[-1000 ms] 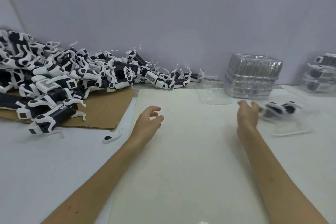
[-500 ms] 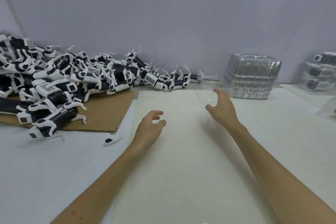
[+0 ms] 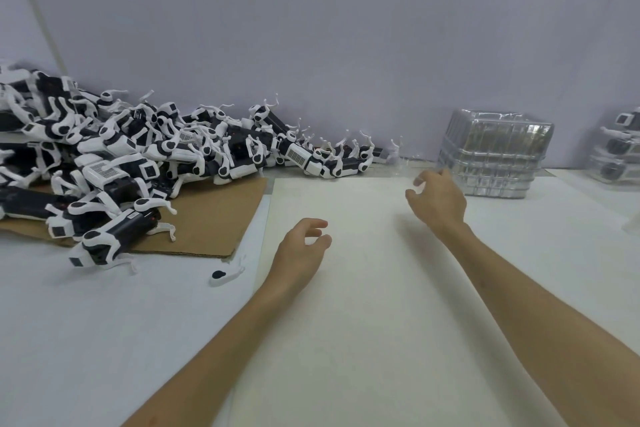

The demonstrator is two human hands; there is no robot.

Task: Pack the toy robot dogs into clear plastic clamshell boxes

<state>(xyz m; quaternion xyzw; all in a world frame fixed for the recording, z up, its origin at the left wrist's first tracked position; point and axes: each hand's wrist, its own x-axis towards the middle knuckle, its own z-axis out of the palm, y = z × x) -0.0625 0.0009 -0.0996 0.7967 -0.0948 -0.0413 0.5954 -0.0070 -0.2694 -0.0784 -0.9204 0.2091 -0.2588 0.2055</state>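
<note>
I log the pile of toy robot dogs at far left against the wall, lying on a cardboard sheet on the table; a loose part lies on the table just off the sheet's near right corner. Right of the sheet lies a mat, with the left hand over its left part and the right hand at its far edge. Behind the mat's far right corner I note a stack of clamshell boxes, with packed boxes well to its right.
</note>
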